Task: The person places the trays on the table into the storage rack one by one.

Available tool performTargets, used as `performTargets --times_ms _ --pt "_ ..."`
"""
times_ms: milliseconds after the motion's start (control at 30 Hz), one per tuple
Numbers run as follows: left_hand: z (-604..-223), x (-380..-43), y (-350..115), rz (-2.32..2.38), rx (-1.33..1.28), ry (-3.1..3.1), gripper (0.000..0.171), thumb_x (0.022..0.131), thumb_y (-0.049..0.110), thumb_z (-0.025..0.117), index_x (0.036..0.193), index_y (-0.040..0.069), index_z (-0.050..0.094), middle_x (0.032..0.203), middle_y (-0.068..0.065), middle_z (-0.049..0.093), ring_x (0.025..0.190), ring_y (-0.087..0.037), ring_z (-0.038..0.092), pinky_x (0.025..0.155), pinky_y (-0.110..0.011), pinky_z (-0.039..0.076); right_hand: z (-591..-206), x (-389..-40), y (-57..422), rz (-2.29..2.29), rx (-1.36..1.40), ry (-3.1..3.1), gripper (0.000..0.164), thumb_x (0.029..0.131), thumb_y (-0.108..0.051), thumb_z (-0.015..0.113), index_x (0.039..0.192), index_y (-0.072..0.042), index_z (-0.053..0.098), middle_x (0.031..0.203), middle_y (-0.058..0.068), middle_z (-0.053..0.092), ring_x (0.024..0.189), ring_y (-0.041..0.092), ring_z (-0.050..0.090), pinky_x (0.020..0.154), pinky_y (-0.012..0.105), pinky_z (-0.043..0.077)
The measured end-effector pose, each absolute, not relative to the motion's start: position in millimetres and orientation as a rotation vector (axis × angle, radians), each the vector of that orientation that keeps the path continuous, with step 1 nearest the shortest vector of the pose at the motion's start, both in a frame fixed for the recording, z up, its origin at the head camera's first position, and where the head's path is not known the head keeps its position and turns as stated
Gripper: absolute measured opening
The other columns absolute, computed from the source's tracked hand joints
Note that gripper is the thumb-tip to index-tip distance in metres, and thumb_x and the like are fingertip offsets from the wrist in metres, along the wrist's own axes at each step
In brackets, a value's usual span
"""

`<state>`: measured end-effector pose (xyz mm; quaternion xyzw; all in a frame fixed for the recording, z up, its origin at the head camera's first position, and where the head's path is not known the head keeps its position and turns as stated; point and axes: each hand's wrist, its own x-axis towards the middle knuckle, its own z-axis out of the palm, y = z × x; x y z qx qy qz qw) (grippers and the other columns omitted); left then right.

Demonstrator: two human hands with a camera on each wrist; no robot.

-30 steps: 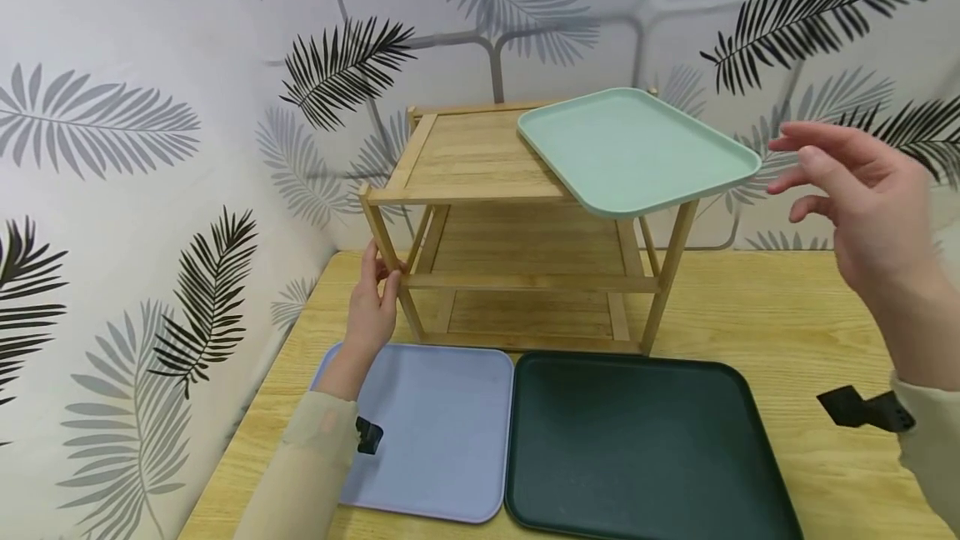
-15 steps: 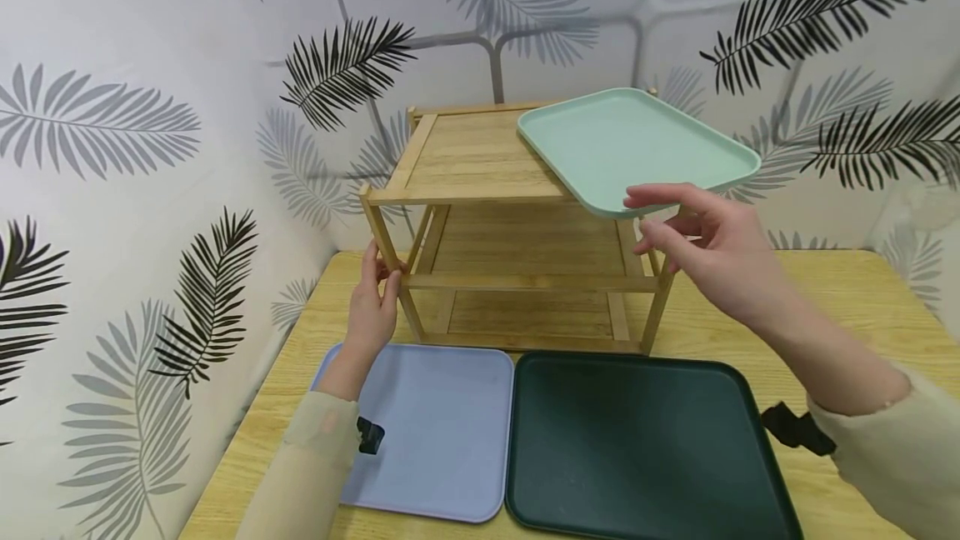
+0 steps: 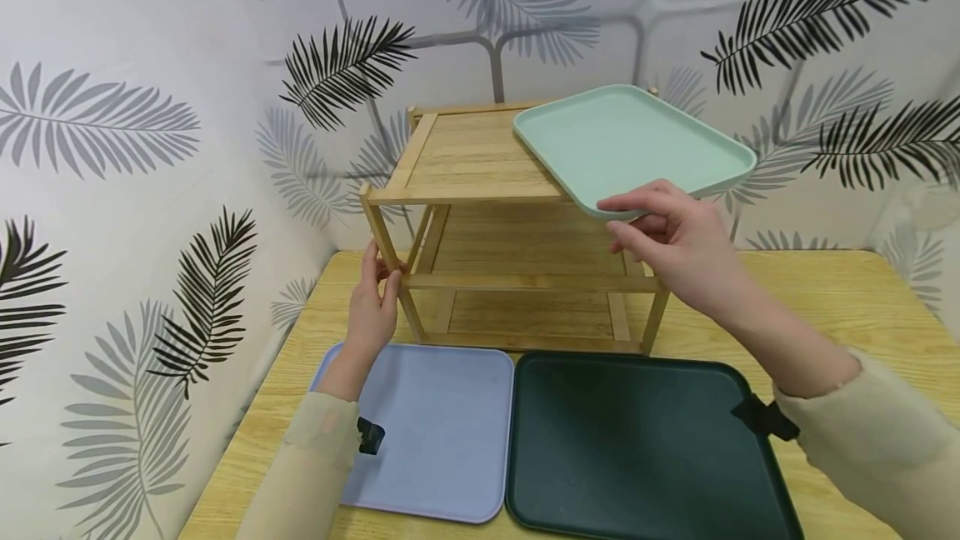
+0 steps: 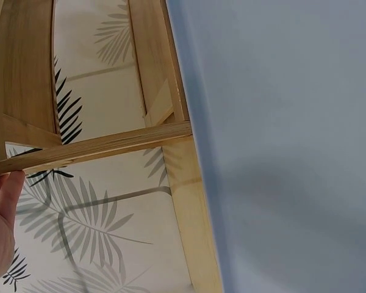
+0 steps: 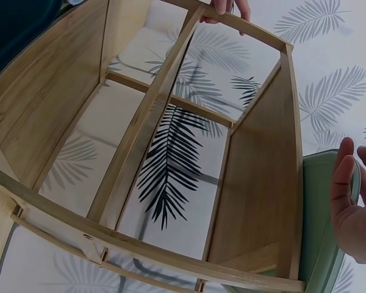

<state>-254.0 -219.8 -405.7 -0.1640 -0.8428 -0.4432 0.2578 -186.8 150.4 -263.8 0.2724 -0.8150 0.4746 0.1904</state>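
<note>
A three-tier wooden rack (image 3: 480, 177) stands against the wall in the head view. On the right of its top shelf lies a mint-green tray (image 3: 630, 140), turned askew and jutting past the front edge. My right hand (image 3: 678, 248) pinches the tray's near corner, index finger over the rim and thumb below. The right wrist view shows those fingers at the rim of the green tray (image 5: 317, 213). My left hand (image 3: 373, 307) holds the rack's front left leg, its fingers partly hidden behind it. In the left wrist view, a finger touches the wooden post (image 4: 110, 143).
A light blue tray (image 3: 435, 432) and a dark green tray (image 3: 645, 440) lie side by side on the wooden table (image 3: 825, 307) before the rack. Leaf-patterned walls (image 3: 150, 190) rise behind and at the left.
My right hand has come in from the right to the mint-green tray's near corner and taken hold. The tray has shifted slightly left. My left hand stays put.
</note>
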Motion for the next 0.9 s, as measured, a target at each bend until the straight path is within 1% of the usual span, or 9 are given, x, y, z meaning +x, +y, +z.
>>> performTargets --times_ms 200,367,467,633,833,900 --pt "-404.7 -253.8 -219.2 -1.192 -0.448 -2.284 0.05 0.103 0.005 0.046 0.148 0.005 0.025 0.11 -0.022 0.061 0.106 -0.038 0.058 0.085 -0.052 0.049 -264.5 -190.7 153.8 1.411 0.776 -2.254 0.021 0.09 0.003 0.066 0.111 0.0 0.07 0.092 0.006 0.055 0.066 0.008 0.063 0.055 0.019 0.044" --pt "-404.8 -252.8 -219.2 -1.186 -0.447 -2.288 0.051 0.103 0.004 0.045 0.149 0.005 0.024 0.11 -0.022 0.062 0.107 -0.038 0.058 0.085 -0.052 0.049 -265.0 -193.0 158.0 1.529 0.814 -2.185 0.015 0.089 0.007 0.065 0.103 0.004 0.07 0.084 0.006 0.056 0.06 0.012 0.062 0.053 0.021 0.045" --pt "-405.3 -252.6 -219.2 -1.184 -0.443 -2.291 0.051 0.103 0.004 0.045 0.149 0.005 0.024 0.11 -0.022 0.062 0.107 -0.038 0.058 0.085 -0.052 0.049 -264.3 -193.8 161.6 1.597 0.85 -2.151 0.014 0.088 0.01 0.063 0.101 0.007 0.07 0.083 0.007 0.057 0.058 0.014 0.062 0.051 0.022 0.045" --pt "-406.2 -253.2 -220.0 -1.171 -0.431 -2.293 0.05 0.103 0.005 0.045 0.148 0.004 0.024 0.11 -0.022 0.062 0.107 -0.038 0.057 0.085 -0.052 0.048 -261.0 -194.1 167.3 1.581 0.887 -2.187 0.013 0.09 0.008 0.063 0.1 0.005 0.07 0.086 0.006 0.059 0.058 0.015 0.062 0.049 0.023 0.047" --pt "-405.5 -253.1 -219.3 -1.173 -0.43 -2.295 0.05 0.103 0.005 0.045 0.148 0.005 0.024 0.111 -0.022 0.062 0.108 -0.038 0.057 0.086 -0.052 0.048 -258.9 -198.6 169.9 1.473 0.911 -2.262 0.015 0.091 0.005 0.063 0.103 0.002 0.07 0.089 0.002 0.061 0.061 0.014 0.062 0.054 0.023 0.047" --pt "-405.4 -252.9 -218.7 -1.178 -0.431 -2.294 0.05 0.103 0.005 0.046 0.148 0.004 0.024 0.111 -0.022 0.062 0.108 -0.039 0.057 0.086 -0.052 0.048 -258.1 -200.9 170.9 1.443 0.906 -2.294 0.015 0.092 0.004 0.063 0.104 0.001 0.07 0.089 0.0 0.061 0.062 0.013 0.062 0.054 0.023 0.046"
